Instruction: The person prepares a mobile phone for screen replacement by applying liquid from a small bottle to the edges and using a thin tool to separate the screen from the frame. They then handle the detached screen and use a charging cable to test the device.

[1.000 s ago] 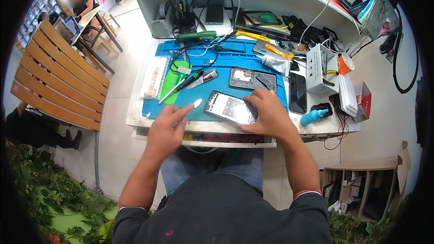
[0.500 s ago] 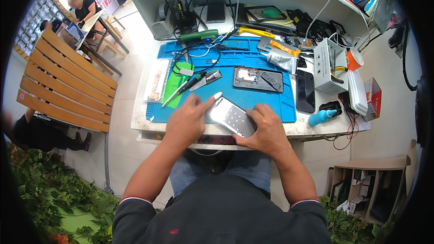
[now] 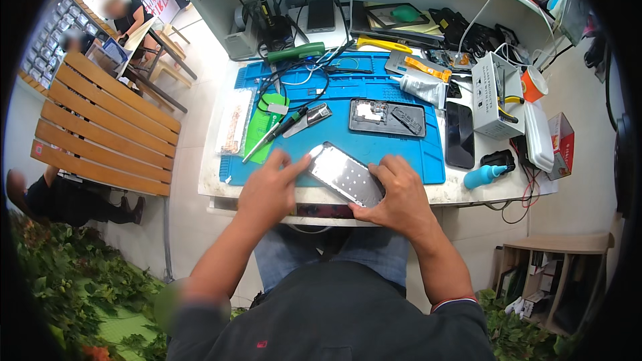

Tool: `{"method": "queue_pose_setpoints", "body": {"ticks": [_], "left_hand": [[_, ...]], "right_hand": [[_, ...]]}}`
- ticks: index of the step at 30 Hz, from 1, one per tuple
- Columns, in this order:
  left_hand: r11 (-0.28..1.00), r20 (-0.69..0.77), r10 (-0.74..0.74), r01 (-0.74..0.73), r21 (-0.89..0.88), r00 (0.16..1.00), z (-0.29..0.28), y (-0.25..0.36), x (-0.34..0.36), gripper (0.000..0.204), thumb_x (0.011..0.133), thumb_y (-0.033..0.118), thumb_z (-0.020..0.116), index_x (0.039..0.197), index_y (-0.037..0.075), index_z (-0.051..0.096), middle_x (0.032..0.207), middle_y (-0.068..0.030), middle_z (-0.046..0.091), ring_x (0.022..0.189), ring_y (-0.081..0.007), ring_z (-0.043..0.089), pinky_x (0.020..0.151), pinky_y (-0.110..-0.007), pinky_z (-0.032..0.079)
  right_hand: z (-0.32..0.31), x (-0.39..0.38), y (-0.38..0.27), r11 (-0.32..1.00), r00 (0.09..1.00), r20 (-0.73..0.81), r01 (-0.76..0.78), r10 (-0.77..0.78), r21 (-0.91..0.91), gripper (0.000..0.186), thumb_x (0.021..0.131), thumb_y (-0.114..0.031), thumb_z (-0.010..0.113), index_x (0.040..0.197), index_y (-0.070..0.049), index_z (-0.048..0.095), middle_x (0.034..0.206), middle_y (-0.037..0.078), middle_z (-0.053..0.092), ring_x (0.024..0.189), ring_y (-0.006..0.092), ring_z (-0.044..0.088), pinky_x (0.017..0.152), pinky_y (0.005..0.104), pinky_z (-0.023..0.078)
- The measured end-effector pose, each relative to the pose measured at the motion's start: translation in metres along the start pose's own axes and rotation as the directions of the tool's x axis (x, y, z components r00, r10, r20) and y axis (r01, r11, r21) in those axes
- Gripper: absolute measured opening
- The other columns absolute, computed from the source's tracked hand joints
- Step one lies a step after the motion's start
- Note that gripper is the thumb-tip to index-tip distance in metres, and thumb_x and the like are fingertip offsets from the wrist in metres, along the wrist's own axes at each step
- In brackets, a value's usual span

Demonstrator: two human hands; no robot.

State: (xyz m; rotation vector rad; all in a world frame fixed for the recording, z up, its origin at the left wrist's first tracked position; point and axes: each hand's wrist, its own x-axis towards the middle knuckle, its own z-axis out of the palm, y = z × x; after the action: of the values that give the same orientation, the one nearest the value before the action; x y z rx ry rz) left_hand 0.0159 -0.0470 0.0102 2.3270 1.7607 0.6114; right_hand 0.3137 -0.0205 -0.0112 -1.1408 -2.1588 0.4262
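A: What's the biggest thing in front of the person?
B: The white desk (image 3: pixel 438 195), with a blue mat (image 3: pixel 328 130) over much of it. A white box (image 3: pixel 490 100) stands to the right of the mat.
A: And the hands?
B: Both are at the near edge of the mat. The right hand (image 3: pixel 401 194) is clamped on one end of a slim phone panel (image 3: pixel 348 177), its thumb at the lower edge and its other fingers at the upper one.
A: So where is the panel?
B: Between the two hands, tilted, shiny face up, pale dots across it.
A: What about the left hand (image 3: pixel 267 190)?
B: Blurred. Its index finger reaches to the panel's upper left corner — I can't tell if the fingers are together or apart.
A: Anything smaller?
B: An opened phone (image 3: pixel 386 117) lies on the mat beyond the panel, and a light-blue bottle (image 3: pixel 483 176) lies to the right. Smallest is a white piece (image 3: pixel 316 151) — right at that left index fingertip.
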Motion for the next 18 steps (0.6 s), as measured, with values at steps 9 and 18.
{"method": "queue_pose_setpoints", "body": {"ticks": [9,18], "left_hand": [[0.998,-0.062,0.062,-0.061,0.005,0.996,0.011,-0.007,0.017,0.051,0.098,-0.001,0.074,0.142,0.023,0.084,0.115,-0.0126,0.071,0.091,-0.0360,0.076,0.075,-0.046,0.060],[0.996,-0.084,0.084,-0.085,-0.008,0.993,0.014,-0.017,0.015,0.048,0.100,0.005,0.072,0.139,0.029,0.084,0.118,-0.0084,0.072,0.087,-0.0366,0.076,0.074,-0.048,0.062]], "right_hand": [[0.001,0.000,0.000,1.000,1.000,-0.003,-0.002,0.002,0.012,0.067,0.067,-0.033,0.103,0.114,0.008,0.078,0.103,0.017,0.067,0.098,0.0374,0.067,0.089,0.0475,0.060],[0.004,0.000,0.000,1.000,1.000,-0.022,0.012,-0.012,0.022,0.066,0.065,-0.032,0.104,0.112,0.007,0.079,0.103,0.017,0.067,0.097,0.0371,0.067,0.088,0.0473,0.060]]}}
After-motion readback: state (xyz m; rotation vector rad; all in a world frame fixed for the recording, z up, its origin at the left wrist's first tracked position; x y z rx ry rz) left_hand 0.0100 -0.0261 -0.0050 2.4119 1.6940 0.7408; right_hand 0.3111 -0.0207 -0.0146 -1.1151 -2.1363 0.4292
